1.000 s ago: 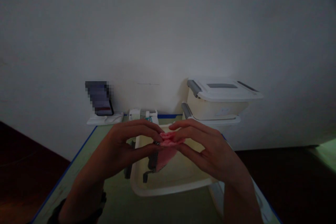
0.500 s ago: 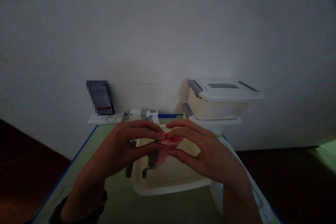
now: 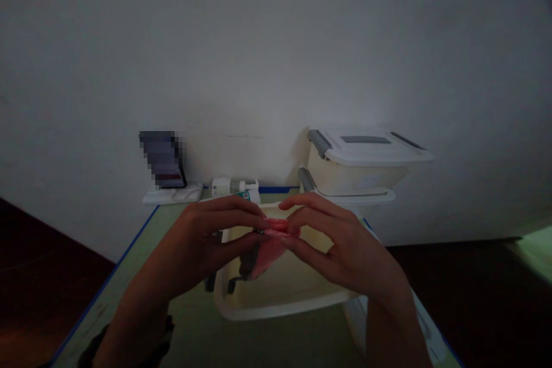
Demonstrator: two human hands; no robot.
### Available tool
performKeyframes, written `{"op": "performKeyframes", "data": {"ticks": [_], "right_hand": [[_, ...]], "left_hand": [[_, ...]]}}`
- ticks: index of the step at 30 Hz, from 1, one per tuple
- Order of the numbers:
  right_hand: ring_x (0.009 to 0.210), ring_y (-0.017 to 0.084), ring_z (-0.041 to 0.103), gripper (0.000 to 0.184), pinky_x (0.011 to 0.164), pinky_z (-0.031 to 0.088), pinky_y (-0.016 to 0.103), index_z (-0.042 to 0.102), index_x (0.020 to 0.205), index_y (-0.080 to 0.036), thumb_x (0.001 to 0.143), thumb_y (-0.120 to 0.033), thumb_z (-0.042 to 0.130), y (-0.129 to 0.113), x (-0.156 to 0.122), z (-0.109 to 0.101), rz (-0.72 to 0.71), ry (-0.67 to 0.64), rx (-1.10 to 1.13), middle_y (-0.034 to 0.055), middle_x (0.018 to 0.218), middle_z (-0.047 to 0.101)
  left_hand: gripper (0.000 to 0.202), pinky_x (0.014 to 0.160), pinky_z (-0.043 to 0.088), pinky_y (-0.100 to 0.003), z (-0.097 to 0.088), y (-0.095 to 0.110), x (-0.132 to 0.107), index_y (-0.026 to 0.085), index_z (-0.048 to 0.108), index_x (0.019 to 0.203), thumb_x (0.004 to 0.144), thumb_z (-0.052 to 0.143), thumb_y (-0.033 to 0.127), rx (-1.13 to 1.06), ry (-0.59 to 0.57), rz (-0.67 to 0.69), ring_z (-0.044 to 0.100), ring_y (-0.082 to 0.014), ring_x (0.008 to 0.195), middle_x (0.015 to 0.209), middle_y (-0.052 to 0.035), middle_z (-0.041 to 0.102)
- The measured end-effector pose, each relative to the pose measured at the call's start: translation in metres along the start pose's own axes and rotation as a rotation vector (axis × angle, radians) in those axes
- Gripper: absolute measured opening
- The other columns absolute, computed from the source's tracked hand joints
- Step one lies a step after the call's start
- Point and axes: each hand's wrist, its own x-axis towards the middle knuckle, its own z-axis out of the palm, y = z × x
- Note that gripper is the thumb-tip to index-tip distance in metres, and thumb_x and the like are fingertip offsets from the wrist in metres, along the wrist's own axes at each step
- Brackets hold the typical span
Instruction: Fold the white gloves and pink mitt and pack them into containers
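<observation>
Above a cream plastic bin [image 3: 284,311], a small pink and dark grey cloth piece [image 3: 269,254] hangs between my hands. The grey part looks patterned, and its exact kind cannot be made out. My left hand [image 3: 207,236] pinches its upper left edge between thumb and fingers. With thumb and fingertips, my right hand [image 3: 340,236] grips the upper right edge. Between the fingertips the pink top edge is slightly parted. A small dark strap-like thing [image 3: 233,283] shows below the cloth at the left inside of the bin; whether it joins the cloth is unclear.
Two lidded storage boxes [image 3: 357,175] are stacked at the back right against the wall. A tablet [image 3: 166,161] leans on a white stand [image 3: 172,194] at the back left. White containers [image 3: 233,186] lie between them. The green tabletop [image 3: 250,342] has blue edging.
My right hand has shifted slightly right along the cloth's top edge, so more of the pink front shows. The left hand keeps its pinch. The whole view has shifted slightly.
</observation>
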Motion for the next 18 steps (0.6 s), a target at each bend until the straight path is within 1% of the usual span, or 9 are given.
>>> {"op": "performKeyframes", "data": {"ticks": [2,4,6,8,10,12,13,15,18], "right_hand": [[0.096,0.015,0.057,0.008,0.085,0.045,0.028,0.057,0.082,-0.018,0.084,-0.025,0.053,0.001,0.0,0.0,0.01,0.007,0.012,0.0049,0.102,0.06],[0.087,0.013,0.058,0.01,0.079,0.046,0.027,0.057,0.085,-0.018,0.084,-0.027,0.053,0.002,-0.001,0.001,0.024,-0.005,0.015,0.0028,0.092,0.062],[0.081,0.012,0.058,0.01,0.074,0.046,0.026,0.057,0.088,-0.018,0.083,-0.027,0.055,0.003,-0.001,0.002,0.034,-0.015,0.011,0.0006,0.085,0.062],[0.077,0.011,0.058,0.009,0.07,0.045,0.025,0.057,0.089,-0.018,0.081,-0.023,0.057,0.004,-0.001,0.003,0.038,-0.003,0.011,-0.0004,0.082,0.062],[0.074,0.011,0.059,0.008,0.067,0.046,0.023,0.056,0.086,-0.019,0.078,-0.019,0.059,0.005,-0.001,0.003,0.028,0.035,0.026,-0.0009,0.081,0.063],[0.072,0.011,0.06,0.009,0.065,0.046,0.022,0.055,0.082,-0.019,0.076,-0.016,0.061,0.004,0.0,0.003,0.016,0.097,0.036,-0.0013,0.079,0.064],[0.072,0.011,0.061,0.01,0.065,0.047,0.022,0.054,0.08,-0.02,0.075,-0.015,0.061,0.004,0.0,0.002,0.01,0.136,0.037,-0.0015,0.078,0.064],[0.073,0.012,0.062,0.011,0.064,0.048,0.023,0.053,0.076,-0.021,0.074,-0.015,0.061,0.004,0.0,0.001,0.002,0.231,0.035,-0.0018,0.074,0.064],[0.073,0.012,0.062,0.011,0.065,0.049,0.023,0.052,0.074,-0.021,0.074,-0.015,0.062,0.005,-0.001,0.0,0.008,0.331,0.047,-0.002,0.073,0.063]], "left_hand": [[0.013,0.072,0.049,-0.019,0.0,0.0,-0.001,0.022,0.067,0.089,0.077,0.064,0.019,0.007,0.009,-0.003,0.063,-0.0115,0.079,0.09,-0.0007,0.068],[0.011,0.071,0.048,-0.018,-0.001,-0.001,-0.002,0.021,0.065,0.087,0.076,0.064,0.02,0.009,0.026,-0.028,0.063,-0.0107,0.078,0.087,0.0008,0.068],[0.011,0.068,0.048,-0.019,0.0,-0.001,-0.004,0.021,0.063,0.086,0.076,0.065,0.022,0.016,0.035,-0.083,0.063,-0.0111,0.075,0.083,0.0018,0.068],[0.013,0.067,0.048,-0.021,0.002,-0.002,-0.005,0.021,0.06,0.086,0.074,0.066,0.023,-0.006,0.052,-0.139,0.062,-0.0119,0.074,0.081,0.0019,0.067],[0.016,0.071,0.049,-0.022,0.005,-0.003,-0.005,0.02,0.056,0.085,0.074,0.066,0.022,-0.097,0.087,-0.168,0.062,-0.0126,0.077,0.082,0.0013,0.064],[0.021,0.075,0.05,-0.024,0.009,-0.003,-0.003,0.019,0.051,0.089,0.074,0.066,0.021,-0.239,0.103,-0.176,0.061,-0.0129,0.081,0.085,0.0003,0.061],[0.025,0.076,0.051,-0.025,0.011,-0.003,-0.002,0.019,0.049,0.091,0.074,0.066,0.021,-0.305,0.085,-0.175,0.061,-0.0132,0.082,0.087,-0.0003,0.06],[0.032,0.077,0.051,-0.025,0.013,-0.003,0.0,0.019,0.046,0.097,0.073,0.067,0.02,-0.388,0.003,-0.183,0.061,-0.0135,0.084,0.091,-0.0016,0.059],[0.036,0.079,0.05,-0.025,0.015,-0.004,0.002,0.019,0.046,0.101,0.072,0.067,0.021,-0.424,-0.128,-0.212,0.061,-0.0144,0.091,0.098,-0.0033,0.06]]}}
